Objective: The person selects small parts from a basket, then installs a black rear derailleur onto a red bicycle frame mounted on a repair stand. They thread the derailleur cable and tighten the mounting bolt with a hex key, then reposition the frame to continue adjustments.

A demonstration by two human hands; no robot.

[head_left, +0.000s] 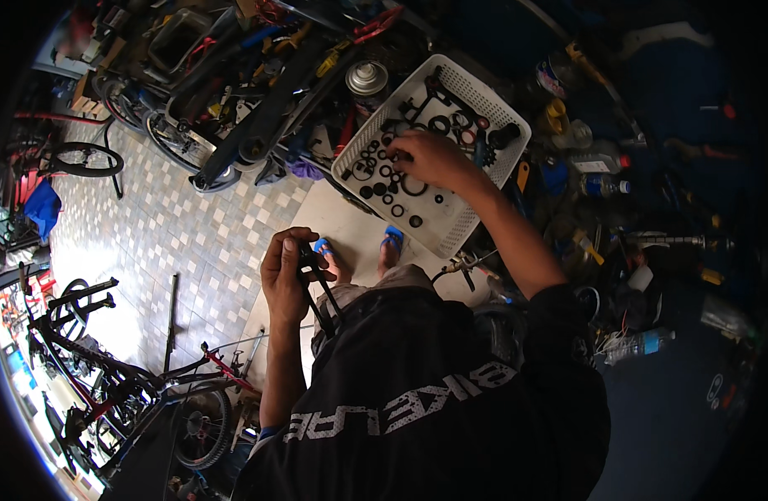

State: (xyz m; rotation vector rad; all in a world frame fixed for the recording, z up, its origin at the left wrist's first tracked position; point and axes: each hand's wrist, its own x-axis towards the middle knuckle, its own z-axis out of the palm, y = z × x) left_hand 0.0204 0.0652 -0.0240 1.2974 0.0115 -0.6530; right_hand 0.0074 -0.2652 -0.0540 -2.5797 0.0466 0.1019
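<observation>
My left hand [284, 271] is closed around the upper end of a black two-pronged part [324, 294], whose long thin legs slant down toward my lap. My fingers hide part of its top. Over a white perforated plastic basket [461, 238], my right hand [435, 160] reaches in with fingers curled down and pressed together among small parts. What its fingertips pinch, if anything, is too small to tell. Around them lie several black rings, among them a large ring [414, 184], and black round caps such as one cap [415, 221]. A dark cylindrical part [506, 136] lies at the basket's right side.
A spray can [367, 82] stands against the basket's left side. Tools and bike parts crowd the far left bench. Plastic bottles, including a blue-capped bottle [604, 185], sit at the right. A bicycle frame [108, 367] and wheel [202, 427] stand left on the tiled floor [200, 242].
</observation>
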